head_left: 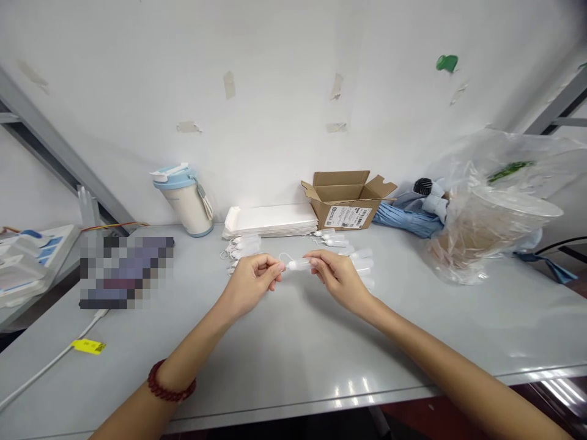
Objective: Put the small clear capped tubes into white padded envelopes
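Between my hands, a little above the table, is a small translucent white squeeze bottle (299,264) with a thin white loop at its narrow end. My right hand (338,275) pinches its wide end between thumb and fingers. At the narrow end, my left hand (255,280) is closed in a pinch on the tip or the loop; which one is hidden by the fingers. Similar bottles with loops (245,245) lie in a pile behind my left hand. Beyond my right hand lie several bottles (363,264), partly covered by it.
Behind stand a stack of white envelopes (275,220) and an open cardboard box (347,214). A cream tumbler (189,208) is at back left, near a blurred flat object (126,272) and white cable (41,374). Right are a folded blue umbrella (406,219) and a plastic-wrapped tub (495,226).
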`<state>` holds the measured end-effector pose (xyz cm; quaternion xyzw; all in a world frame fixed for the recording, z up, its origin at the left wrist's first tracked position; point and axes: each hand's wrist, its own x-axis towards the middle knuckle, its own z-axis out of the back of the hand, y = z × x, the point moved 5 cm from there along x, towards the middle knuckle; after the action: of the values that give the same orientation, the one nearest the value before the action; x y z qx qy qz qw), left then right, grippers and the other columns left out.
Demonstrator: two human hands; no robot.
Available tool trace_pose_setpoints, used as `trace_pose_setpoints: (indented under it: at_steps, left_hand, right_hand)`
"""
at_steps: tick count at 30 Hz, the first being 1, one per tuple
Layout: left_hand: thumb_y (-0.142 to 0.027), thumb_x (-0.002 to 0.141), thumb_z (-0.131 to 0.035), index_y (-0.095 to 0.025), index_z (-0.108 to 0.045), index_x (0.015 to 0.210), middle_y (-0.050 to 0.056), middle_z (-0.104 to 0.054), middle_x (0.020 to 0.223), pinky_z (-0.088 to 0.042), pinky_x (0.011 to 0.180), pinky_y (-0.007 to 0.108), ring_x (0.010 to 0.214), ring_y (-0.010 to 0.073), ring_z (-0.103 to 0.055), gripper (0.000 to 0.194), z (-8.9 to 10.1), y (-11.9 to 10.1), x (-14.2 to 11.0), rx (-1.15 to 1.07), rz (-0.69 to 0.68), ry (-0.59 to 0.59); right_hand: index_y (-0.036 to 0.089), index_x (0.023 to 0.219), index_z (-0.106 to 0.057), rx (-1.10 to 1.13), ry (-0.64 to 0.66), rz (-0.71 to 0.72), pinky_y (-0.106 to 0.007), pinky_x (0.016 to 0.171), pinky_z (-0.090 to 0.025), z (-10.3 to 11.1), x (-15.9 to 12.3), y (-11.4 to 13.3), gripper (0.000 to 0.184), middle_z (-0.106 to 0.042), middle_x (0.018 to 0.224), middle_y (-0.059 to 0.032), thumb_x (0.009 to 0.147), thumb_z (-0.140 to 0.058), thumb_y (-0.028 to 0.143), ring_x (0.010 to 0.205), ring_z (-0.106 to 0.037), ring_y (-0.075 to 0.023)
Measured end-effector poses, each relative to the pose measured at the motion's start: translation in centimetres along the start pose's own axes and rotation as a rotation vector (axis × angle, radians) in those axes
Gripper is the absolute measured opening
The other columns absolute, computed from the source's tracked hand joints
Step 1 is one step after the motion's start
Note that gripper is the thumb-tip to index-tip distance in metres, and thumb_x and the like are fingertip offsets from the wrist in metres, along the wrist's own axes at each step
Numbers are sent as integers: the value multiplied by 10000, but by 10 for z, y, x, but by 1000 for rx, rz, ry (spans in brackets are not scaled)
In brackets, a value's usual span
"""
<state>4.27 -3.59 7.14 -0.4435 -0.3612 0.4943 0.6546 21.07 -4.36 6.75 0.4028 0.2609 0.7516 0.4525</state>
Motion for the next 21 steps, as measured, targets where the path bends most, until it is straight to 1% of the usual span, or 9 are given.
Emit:
trace_pose_setpoints:
  at_steps: [3, 6, 8, 10, 12, 14, 16, 19, 21]
  left_hand:
    - [-381, 772, -555, -158, -572, 634, -11, -545, 562, -370, 493, 227, 495, 97, -470, 263, -2, 0, -1, 14, -9, 3]
    - [-388, 781, -550, -156, -572, 626, -14, -533, 543, -385, 506, 228, 495, 97, -475, 280, -2, 0, 1, -1, -16, 17]
    - [-419, 799, -521, -152, -588, 640, -4, -545, 553, -398, 505, 232, 499, 103, -487, 317, 0, 1, 2, -33, -15, 20]
    - [-455, 815, -485, -148, -619, 694, 9, -569, 589, -411, 501, 236, 506, 107, -498, 356, 3, 1, 4, -55, -6, 20]
    - [-472, 807, -496, -151, -628, 719, 10, -573, 602, -422, 500, 235, 516, 111, -505, 358, 6, 2, 5, -38, 6, 24]
    - [-465, 779, -544, -158, -619, 708, 3, -562, 591, -427, 498, 230, 527, 113, -509, 324, 8, 3, 5, -12, 9, 34]
    - [-450, 759, -575, -162, -615, 714, 6, -579, 619, -430, 494, 228, 534, 113, -518, 295, 8, 3, 5, -15, 5, 51]
    - [-426, 749, -593, -160, -622, 718, 12, -596, 649, -435, 509, 229, 543, 110, -525, 269, 7, 3, 5, -4, 0, 123]
    - [-417, 741, -600, -160, -624, 703, 7, -584, 627, -430, 516, 229, 543, 112, -523, 261, 12, 3, 6, 28, -2, 139]
  right_hand:
    - [173, 904, -602, -6, -21, 6, -250, 549, -368, 3, -1, 1, 290, -551, 666, -16, 916, -372, 349, 580, -494, -122]
    - [173, 891, -606, -14, -5, -1, -250, 554, -373, 4, 0, 2, 285, -562, 673, -19, 914, -387, 353, 589, -503, -124]
    - [175, 892, -607, -2, 1, -11, -251, 558, -380, 5, 1, 2, 291, -570, 678, -20, 914, -387, 365, 593, -511, -126]
    - [177, 906, -608, 7, -11, -20, -254, 567, -390, 8, 2, 2, 298, -581, 682, -22, 913, -389, 379, 596, -518, -129]
    - [178, 912, -610, -6, -30, -18, -260, 582, -401, 10, 3, 2, 307, -592, 688, -27, 915, -386, 389, 602, -524, -132]
    - [182, 922, -608, -50, -31, 14, -270, 601, -410, 10, 3, 3, 310, -605, 710, -36, 917, -381, 394, 619, -533, -139]
    - [187, 943, -603, -110, -24, 78, -280, 615, -413, 8, 2, 5, 313, -613, 731, -47, 921, -372, 396, 643, -544, -150]
    - [186, 980, -588, -185, -22, 170, -283, 606, -408, 5, 1, 6, 302, -612, 743, -57, 926, -370, 388, 650, -548, -159]
    - [187, 991, -574, -227, -9, 200, -280, 591, -403, 5, 1, 4, 278, -614, 768, -62, 921, -393, 385, 635, -542, -154]
